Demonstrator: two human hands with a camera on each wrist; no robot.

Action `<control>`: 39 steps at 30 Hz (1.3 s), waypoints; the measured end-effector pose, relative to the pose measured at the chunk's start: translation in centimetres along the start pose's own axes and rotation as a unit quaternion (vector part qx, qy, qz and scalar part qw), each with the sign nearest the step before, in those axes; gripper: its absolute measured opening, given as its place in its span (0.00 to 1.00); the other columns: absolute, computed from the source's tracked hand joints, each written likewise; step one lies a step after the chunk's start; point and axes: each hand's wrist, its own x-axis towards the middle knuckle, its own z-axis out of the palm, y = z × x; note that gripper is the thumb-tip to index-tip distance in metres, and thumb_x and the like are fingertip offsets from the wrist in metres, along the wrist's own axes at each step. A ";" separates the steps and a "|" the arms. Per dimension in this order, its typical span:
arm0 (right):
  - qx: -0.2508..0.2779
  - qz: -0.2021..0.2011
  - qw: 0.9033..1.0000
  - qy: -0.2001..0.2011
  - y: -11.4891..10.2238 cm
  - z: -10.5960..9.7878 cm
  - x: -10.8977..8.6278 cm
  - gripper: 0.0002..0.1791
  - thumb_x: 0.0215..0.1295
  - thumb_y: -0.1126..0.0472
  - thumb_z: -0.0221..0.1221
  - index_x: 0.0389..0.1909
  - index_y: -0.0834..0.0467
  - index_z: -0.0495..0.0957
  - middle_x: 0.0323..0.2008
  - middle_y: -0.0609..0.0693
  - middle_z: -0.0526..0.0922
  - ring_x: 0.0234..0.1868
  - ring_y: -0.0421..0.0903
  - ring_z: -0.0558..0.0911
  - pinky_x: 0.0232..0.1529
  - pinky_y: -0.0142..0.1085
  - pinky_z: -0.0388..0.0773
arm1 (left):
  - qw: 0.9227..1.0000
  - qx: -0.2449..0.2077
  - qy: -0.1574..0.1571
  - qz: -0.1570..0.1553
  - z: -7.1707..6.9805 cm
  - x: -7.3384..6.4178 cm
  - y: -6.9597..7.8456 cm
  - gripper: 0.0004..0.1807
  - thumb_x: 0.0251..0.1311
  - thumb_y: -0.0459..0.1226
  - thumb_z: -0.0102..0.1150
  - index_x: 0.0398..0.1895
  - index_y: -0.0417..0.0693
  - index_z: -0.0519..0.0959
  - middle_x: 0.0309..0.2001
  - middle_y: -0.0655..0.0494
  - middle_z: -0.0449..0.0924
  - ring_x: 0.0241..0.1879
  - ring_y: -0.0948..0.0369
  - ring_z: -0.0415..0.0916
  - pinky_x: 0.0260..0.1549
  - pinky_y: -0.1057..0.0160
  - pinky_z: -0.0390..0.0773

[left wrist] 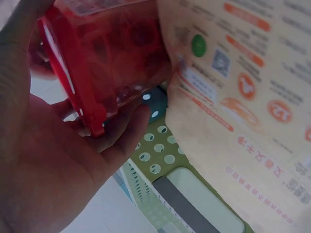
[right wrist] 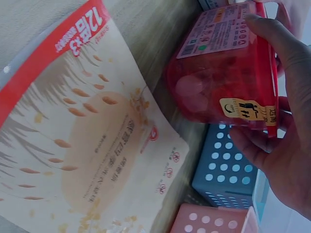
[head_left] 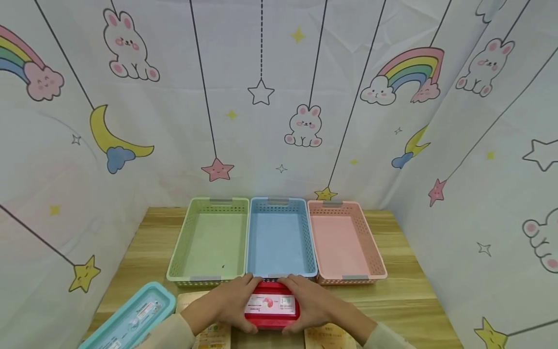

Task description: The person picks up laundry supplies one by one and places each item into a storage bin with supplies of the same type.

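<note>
A red plastic box (head_left: 272, 305) with a pink-and-white label stands in front of the blue basket (head_left: 281, 242). My left hand (head_left: 233, 300) grips its left end, and my right hand (head_left: 311, 303) holds the right end. In the right wrist view, rounded shapes show dimly through the side of the red box (right wrist: 209, 90). Fingers of the left hand (left wrist: 63, 155) curl under the rim in the left wrist view. Beside the box are a beige printed package (head_left: 213, 334) on the left and another beige package (head_left: 330, 337) on the right, both partly hidden by the arms.
Left of the blue basket is a green basket (head_left: 218, 242); a pink basket (head_left: 337, 242) sits to its right, all side by side at the back. A long turquoise box (head_left: 135, 317) lies at the front left. Patterned white cloth (head_left: 270, 126) surrounds the wooden table (head_left: 410, 300).
</note>
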 end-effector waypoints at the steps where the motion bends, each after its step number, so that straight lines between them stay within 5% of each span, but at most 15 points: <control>1: 0.010 0.002 1.000 0.005 0.1 0.1 -0.1 0.61 0.49 0.26 0.74 0.78 0.54 0.64 0.60 0.39 0.75 0.58 0.36 0.74 0.58 0.39 0.79 | 1.000 0.006 0.000 0.002 0.1 0.0 0.0 0.61 0.38 0.66 0.80 0.74 0.44 0.68 0.55 0.55 0.74 0.52 0.57 0.76 0.52 0.53 0.83; 15: 0.065 0.007 0.996 0.065 0.3 2.0 -0.8 0.58 0.49 0.32 0.75 0.77 0.51 0.61 0.62 0.43 0.73 0.57 0.38 0.77 0.57 0.38 0.81 | 0.999 0.033 0.018 0.005 0.3 -0.4 0.3 0.59 0.38 0.63 0.78 0.72 0.42 0.67 0.57 0.53 0.73 0.53 0.54 0.74 0.53 0.52 0.83; 27: 0.027 0.011 0.996 0.088 -0.1 2.2 -1.1 0.59 0.45 0.35 0.76 0.77 0.52 0.63 0.60 0.41 0.72 0.53 0.36 0.76 0.53 0.35 0.81 | 0.997 0.066 0.033 0.032 0.8 -0.1 0.0 0.57 0.38 0.63 0.77 0.69 0.43 0.67 0.53 0.54 0.72 0.48 0.56 0.73 0.49 0.56 0.83; 39: 0.026 0.009 0.995 0.092 -0.7 -0.9 -1.3 0.58 0.46 0.35 0.75 0.77 0.53 0.64 0.61 0.41 0.74 0.52 0.37 0.78 0.50 0.39 0.82 | 0.998 0.044 0.031 0.025 -2.1 0.2 0.8 0.56 0.38 0.64 0.76 0.70 0.45 0.68 0.51 0.58 0.72 0.47 0.61 0.72 0.43 0.57 0.83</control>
